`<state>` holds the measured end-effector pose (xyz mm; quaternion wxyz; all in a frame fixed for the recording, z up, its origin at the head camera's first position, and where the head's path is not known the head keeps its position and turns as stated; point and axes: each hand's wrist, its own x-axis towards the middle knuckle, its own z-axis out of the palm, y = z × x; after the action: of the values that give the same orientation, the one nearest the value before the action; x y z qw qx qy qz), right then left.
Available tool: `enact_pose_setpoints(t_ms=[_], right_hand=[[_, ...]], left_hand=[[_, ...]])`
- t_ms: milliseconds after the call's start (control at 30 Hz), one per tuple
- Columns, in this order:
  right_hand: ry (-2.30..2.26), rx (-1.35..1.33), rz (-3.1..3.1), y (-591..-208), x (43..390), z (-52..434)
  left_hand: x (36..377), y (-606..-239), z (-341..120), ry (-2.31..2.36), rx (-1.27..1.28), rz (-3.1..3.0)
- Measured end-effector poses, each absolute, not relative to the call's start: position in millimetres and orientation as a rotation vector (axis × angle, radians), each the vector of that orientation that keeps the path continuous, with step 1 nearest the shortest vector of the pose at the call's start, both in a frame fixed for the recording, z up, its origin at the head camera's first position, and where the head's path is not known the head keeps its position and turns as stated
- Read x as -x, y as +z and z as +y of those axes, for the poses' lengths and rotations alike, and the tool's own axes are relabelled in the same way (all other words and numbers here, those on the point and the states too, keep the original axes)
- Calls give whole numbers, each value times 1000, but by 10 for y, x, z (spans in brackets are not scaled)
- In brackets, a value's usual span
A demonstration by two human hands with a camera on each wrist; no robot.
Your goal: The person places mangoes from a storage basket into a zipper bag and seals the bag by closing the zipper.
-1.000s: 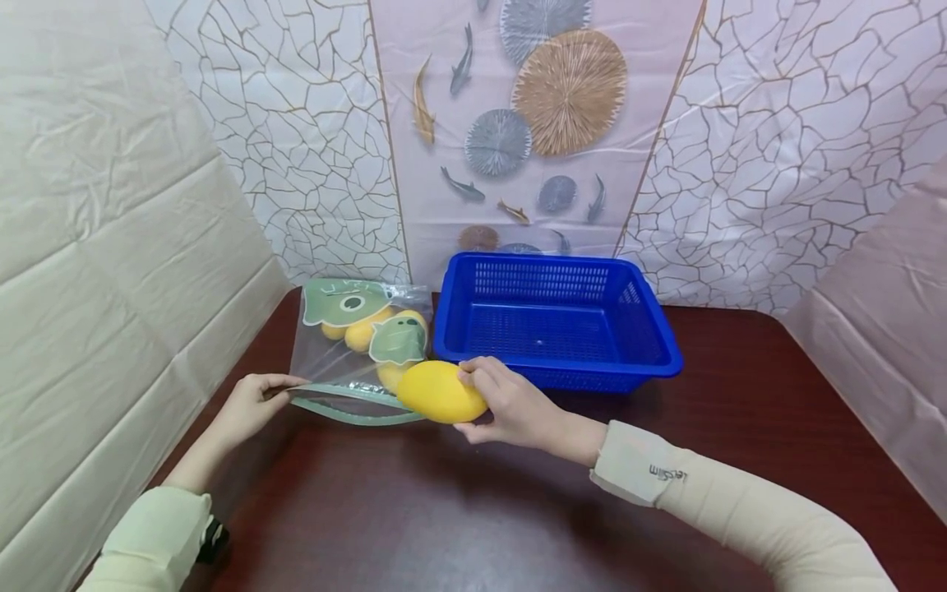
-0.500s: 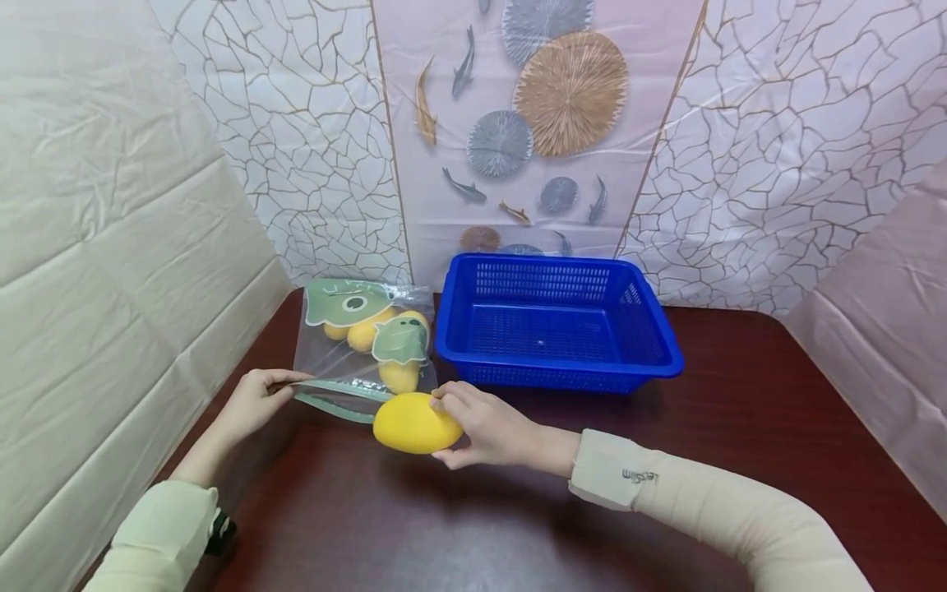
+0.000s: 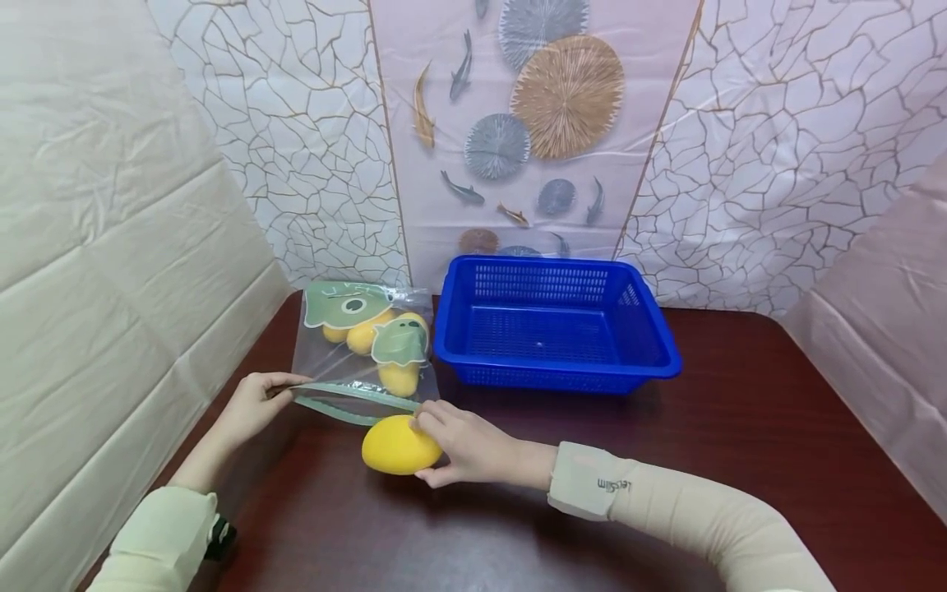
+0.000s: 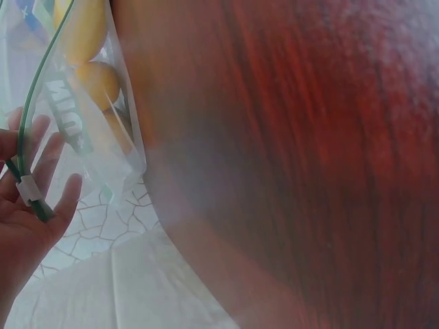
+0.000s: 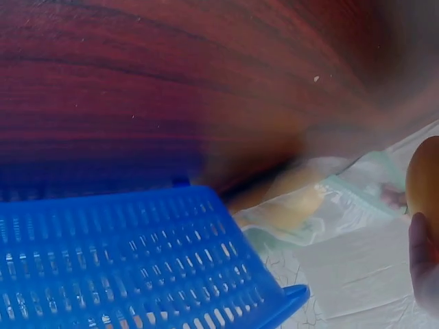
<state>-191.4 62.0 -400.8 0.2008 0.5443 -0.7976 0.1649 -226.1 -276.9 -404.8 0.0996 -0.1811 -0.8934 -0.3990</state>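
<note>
A clear zip bag [image 3: 318, 359] with green cartoon prints lies flat at the back left, several yellow mangoes [image 3: 399, 378] inside it. My left hand [image 3: 251, 409] pinches the left corner of its green zip edge; the mouth gapes a little toward me. In the left wrist view the bag's green zip strip [image 4: 31, 96] runs between thumb and fingers. My right hand [image 3: 473, 446] grips another yellow mango [image 3: 398, 446] from its right side, just in front of the bag's mouth. In the right wrist view this mango [image 5: 424, 181] shows only at the right edge.
A blue plastic basket [image 3: 555, 364] with slotted walls stands right of the bag, nothing inside it. The dark red-brown table [image 3: 725, 427] ends at patterned cloth [image 3: 318, 164] behind and plain pale cloth on the left.
My right hand has drawn the mango left and toward me, from over the bag's right zip end to in front of its mouth. The left hand stays at the bag's corner.
</note>
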Motion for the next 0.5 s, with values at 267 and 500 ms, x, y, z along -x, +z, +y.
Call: enact_pose_setpoints(t_ms=[267,500], right_hand=[[430,-1458,-2312,-4086,1913,541],[436,-1393,-2327,-4145,1940,477]], left_hand=[[2227,-4076,-2772,-1157,539,-2624],[2186,-4038,-2712,-1157,574,-2588]])
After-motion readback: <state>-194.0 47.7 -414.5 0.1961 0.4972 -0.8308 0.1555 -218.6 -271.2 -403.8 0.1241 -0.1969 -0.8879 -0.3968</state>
